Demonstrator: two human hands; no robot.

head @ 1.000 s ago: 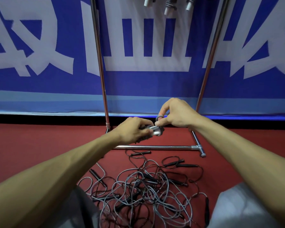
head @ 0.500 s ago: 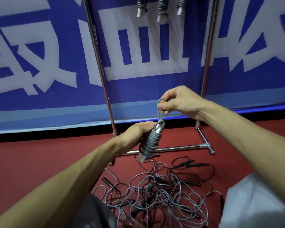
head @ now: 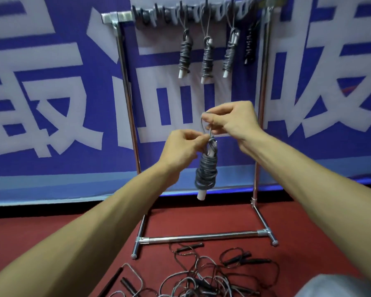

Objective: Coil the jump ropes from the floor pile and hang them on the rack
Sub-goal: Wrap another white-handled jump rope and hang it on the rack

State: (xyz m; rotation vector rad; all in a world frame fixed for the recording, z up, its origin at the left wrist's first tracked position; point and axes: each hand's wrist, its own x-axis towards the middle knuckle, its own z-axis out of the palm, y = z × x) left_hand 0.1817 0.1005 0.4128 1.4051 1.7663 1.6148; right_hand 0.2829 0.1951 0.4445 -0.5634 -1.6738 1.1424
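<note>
A coiled grey jump rope (head: 206, 172) with white handles hangs upright in the air in front of the metal rack (head: 124, 86). My right hand (head: 231, 121) pinches the small loop at its top. Just below, my left hand (head: 184, 144) pinches the rope above the coil. Three coiled grey ropes (head: 206, 58) and a black one (head: 250, 46) hang from hooks on the rack's top bar. On the red floor, a tangled pile of loose ropes (head: 201, 275) lies below my arms.
A blue banner with large white characters (head: 51, 103) covers the wall behind the rack. The rack's base bar (head: 201, 236) and feet rest on the red floor just beyond the pile. A grey-clad knee (head: 341, 286) shows at the bottom right.
Both hands have lifted the coiled rope up toward the rack. The left hand moved from gripping the coil to pinching the rope above it. My view tilted up, showing the rack's top bar.
</note>
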